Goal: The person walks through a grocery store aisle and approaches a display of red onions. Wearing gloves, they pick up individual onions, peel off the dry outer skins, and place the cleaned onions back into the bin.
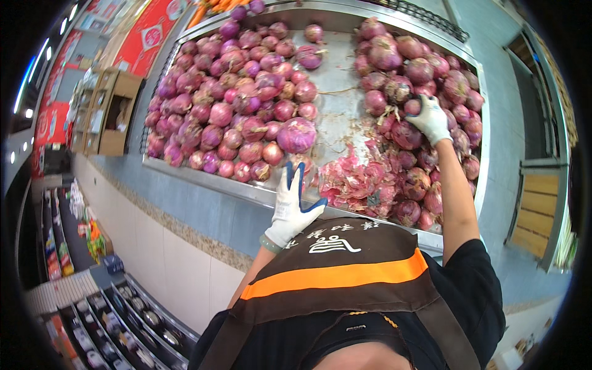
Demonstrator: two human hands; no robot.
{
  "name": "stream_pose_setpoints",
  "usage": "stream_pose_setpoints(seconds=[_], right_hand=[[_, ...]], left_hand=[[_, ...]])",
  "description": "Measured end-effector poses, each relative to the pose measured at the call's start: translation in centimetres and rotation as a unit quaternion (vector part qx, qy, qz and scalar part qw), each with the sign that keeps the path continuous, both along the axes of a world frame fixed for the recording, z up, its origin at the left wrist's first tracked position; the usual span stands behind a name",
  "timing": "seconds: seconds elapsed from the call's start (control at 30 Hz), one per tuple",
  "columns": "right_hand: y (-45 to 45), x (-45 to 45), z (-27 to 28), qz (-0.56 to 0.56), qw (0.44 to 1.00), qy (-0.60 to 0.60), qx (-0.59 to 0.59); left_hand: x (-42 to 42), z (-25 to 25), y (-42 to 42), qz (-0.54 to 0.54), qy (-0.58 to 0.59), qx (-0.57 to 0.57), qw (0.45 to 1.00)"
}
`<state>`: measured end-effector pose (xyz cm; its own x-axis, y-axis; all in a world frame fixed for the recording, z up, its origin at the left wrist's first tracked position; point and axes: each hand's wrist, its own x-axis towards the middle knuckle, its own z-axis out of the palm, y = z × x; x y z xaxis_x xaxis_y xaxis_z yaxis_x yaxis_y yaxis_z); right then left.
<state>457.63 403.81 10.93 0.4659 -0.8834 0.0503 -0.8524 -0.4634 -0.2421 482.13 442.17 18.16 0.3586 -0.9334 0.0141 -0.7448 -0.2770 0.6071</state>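
My right hand (431, 121), in a white glove, has its thumb and fingers around a small red onion (412, 107) on the right-hand heap. More red onions (455, 88) lie around and beneath that hand. My left hand (293, 201), in a white glove with blue-coated fingers, is spread apart over the near rim of the metal bin (217, 180), with nothing in its grasp. Just right of it is a pile of loose onion skins (354, 182). A large red onion (296, 135) sits beyond my left fingertips, at the edge of the left-hand heap (222, 113).
Bare metal (340, 88) shows between the two heaps, with skin scraps on it. Carrots (222, 5) lie past the far left corner. Cardboard boxes (108, 111) stand at left, a wooden crate (539, 208) at right. My brown apron (351, 263) touches the bin's near side.
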Motion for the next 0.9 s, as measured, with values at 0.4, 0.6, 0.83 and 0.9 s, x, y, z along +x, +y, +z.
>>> stream_pose_setpoints(seconds=[0.4, 0.6, 0.83, 0.9], right_hand=[[17.1, 4.8, 7.1, -0.005, 0.878, -0.363, 0.312], [18.9, 9.6, 5.9, 0.13, 0.907, -0.274, 0.291], [5.7, 10.5, 0.5, 0.072, 0.994, -0.086, 0.007], [3.8, 11.8, -2.8, 0.101, 0.995, -0.025, -0.002]], left_hand=[[-0.2, -4.6, -9.0, 0.062, 0.884, 0.072, 0.457], [4.0, -7.7, -8.1, 0.121, 0.949, 0.099, 0.274], [16.0, -6.7, -10.3, 0.145, 0.949, -0.12, 0.252], [20.7, -6.8, -11.2, 0.134, 0.959, -0.163, 0.19]])
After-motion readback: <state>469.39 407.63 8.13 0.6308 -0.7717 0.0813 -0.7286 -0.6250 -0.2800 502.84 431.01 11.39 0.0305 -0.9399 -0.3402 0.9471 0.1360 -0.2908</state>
